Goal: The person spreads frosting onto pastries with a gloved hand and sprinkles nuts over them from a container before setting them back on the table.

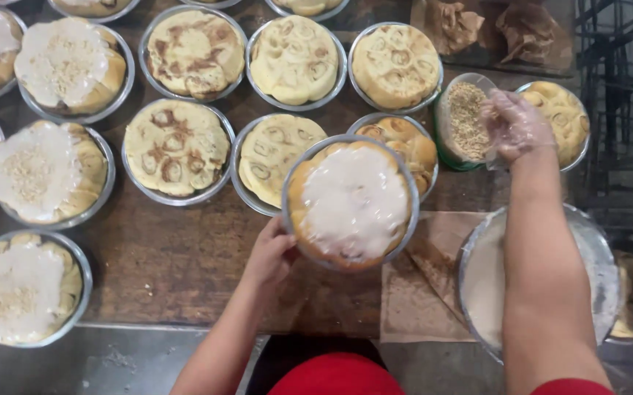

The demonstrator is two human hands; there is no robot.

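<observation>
Left hand [269, 256] grips rim of round metal pan of white-iced buns [351, 201], raised over wooden table [170, 263] | gloved right hand [514, 124] pinches crumb in green-rimmed topping bowl [462, 121] | step: likely topping; next: crumb needs carrying over icing.

- Held bun pan [351, 202]: silver rim, golden-brown bread, smooth white glaze on top.
- Pans left of it [49, 172]: white glaze speckled with tan crumbs.
- Pans above it [294, 60]: pale yellow rolls with brown swirls.
- Crumb bowl [465, 122]: green, filled with beige crumbs.
- Table [177, 267]: dark brown wood.
- Right hand [515, 126]: clear glove.
</observation>
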